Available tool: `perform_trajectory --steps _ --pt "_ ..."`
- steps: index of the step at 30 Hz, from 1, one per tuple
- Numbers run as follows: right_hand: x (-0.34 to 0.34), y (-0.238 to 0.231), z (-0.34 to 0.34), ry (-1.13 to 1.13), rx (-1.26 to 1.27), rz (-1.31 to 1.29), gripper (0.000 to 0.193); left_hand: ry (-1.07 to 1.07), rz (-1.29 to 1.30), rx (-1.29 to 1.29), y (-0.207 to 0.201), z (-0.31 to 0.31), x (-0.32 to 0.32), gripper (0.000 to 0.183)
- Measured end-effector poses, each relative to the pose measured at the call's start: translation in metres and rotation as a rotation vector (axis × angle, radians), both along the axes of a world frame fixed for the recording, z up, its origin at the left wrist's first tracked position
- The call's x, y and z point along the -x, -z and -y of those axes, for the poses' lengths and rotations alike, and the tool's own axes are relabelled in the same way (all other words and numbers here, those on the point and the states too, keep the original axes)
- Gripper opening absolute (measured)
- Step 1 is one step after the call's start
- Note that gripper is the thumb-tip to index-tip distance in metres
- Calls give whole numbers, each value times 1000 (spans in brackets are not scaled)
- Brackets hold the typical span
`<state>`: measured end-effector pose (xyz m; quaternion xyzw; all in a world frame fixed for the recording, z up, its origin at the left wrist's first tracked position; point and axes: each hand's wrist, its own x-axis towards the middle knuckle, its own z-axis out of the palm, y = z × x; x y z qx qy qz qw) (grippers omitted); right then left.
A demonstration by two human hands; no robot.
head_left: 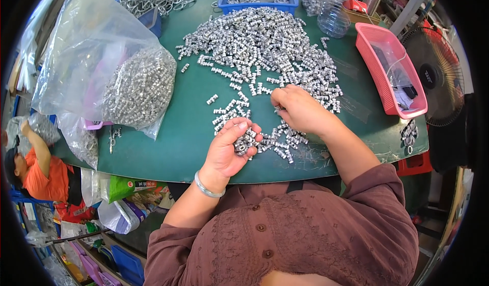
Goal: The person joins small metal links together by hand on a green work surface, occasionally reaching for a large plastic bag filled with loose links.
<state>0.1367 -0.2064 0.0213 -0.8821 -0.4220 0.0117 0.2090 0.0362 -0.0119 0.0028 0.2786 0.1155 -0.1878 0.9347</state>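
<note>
My left hand (228, 146), palm up with curled fingers, cups several small ribbed silvery metal pieces (245, 142) just above the table's near side. To its right, my right hand (298, 107) reaches down at the near edge of a large heap of the same pieces (260, 44). Its fingers are bent together at the tips, and a bit of metal shows beneath them; how many pieces they grip is hidden. Loose metal pieces (289, 138) lie scattered below and between both hands on the green table (153, 158).
A clear bag full of metal pieces (140, 87) stands at left. Behind the heap sits a blue tray (257, 9) of metal parts. At right are a pink basket (392, 74), a clear plastic jar (334, 21) and a black fan (433, 77). Another person (43, 171) is at far left.
</note>
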Motion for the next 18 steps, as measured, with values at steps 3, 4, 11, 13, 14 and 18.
perform_trajectory --steps 3,4,11,13,14,18 --pt "4 -2 -5 -10 -148 -137 27 -45 -68 -160 -8 5 0 10" --pt "6 -2 -6 -11 -270 -187 30 -48 -62 -183 -8 5 0 13" --pt "21 -12 -17 -193 -527 -51 42 4 -44 -249 -13 9 -1 25" --pt "26 -14 -20 -202 -554 -50 43 21 -59 -212 -16 11 0 23" --pt "28 -16 -21 -222 -541 -43 44 36 -72 -173 -18 12 1 21" --pt "24 -17 -20 -281 -545 -93 46 57 -41 -188 -13 13 2 17"
